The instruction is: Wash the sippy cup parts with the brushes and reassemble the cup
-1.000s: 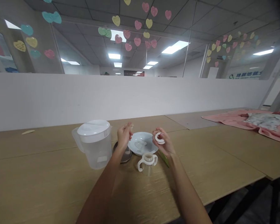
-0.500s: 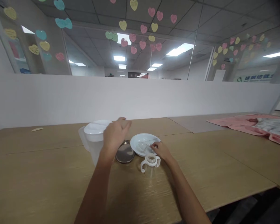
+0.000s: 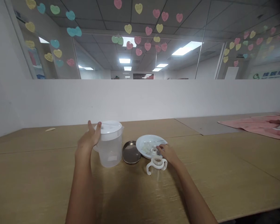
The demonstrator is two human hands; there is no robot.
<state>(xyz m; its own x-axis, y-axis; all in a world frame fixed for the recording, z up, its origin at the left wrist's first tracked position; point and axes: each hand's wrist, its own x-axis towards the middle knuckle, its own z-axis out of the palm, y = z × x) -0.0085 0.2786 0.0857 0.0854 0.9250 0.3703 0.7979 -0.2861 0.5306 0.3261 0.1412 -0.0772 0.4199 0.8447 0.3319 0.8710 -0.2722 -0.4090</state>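
Observation:
A translucent pitcher [image 3: 110,151] with a white lid stands left of centre. My left hand [image 3: 88,137] is at its handle side, thumb and fingers spread apart near the lid. Over the right rim of a white plate [image 3: 142,148] is my right hand [image 3: 168,153], fingers pinched at a small white ring-shaped part [image 3: 154,151]. Clear pieces lie on the plate. In front of it stands a clear bottle with a white two-handled collar [image 3: 157,161], its mouth open. A round metal dish [image 3: 131,153] sits between pitcher and plate.
A pink cloth [image 3: 254,124] lies at the far right of the wooden table [image 3: 49,180]. A small flat pale piece [image 3: 50,129] is near the back left edge. Behind the table rises a white wall [image 3: 142,99] with glass above.
My left hand has moved left, from in front of the pitcher to its handle side. The small white ring-shaped part now shows at my right fingertips. The view has shifted slightly.

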